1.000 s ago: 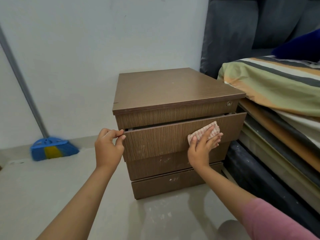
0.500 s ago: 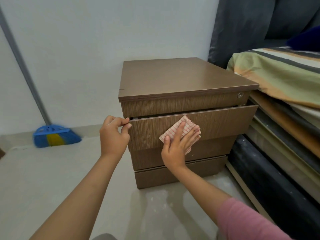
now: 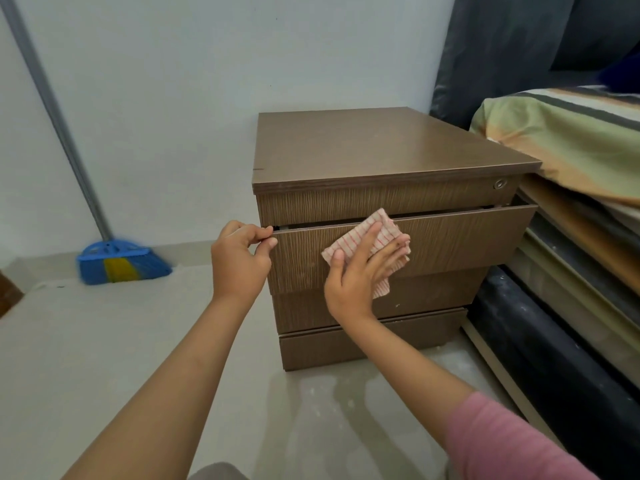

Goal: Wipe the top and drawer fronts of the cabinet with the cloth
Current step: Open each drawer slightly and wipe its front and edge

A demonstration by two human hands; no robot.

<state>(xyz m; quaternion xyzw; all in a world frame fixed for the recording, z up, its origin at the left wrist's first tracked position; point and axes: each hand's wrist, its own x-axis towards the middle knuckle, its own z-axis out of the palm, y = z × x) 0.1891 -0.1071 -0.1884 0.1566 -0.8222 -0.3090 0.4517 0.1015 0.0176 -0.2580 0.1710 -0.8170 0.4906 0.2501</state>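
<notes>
A brown wooden cabinet (image 3: 374, 147) stands on the floor against the white wall. Its second drawer (image 3: 460, 240) is pulled out a little. My left hand (image 3: 239, 261) pinches the top left corner of that drawer front. My right hand (image 3: 360, 275) lies flat on a small cream cloth with red stripes (image 3: 372, 233) and presses it against the left half of the same drawer front. The fingers cover most of the cloth. Two lower drawer fronts (image 3: 429, 296) show below, partly hidden by my right wrist.
A blue and yellow broom (image 3: 117, 261) leans in the left corner, its grey handle running up the wall. Stacked mattresses with striped bedding (image 3: 571, 140) press against the cabinet's right side. Pale bare floor (image 3: 86, 341) lies in front and to the left.
My right hand slid the cloth leftward along the drawer front, from its right part to its left half. The left hand kept its grip on the drawer corner.
</notes>
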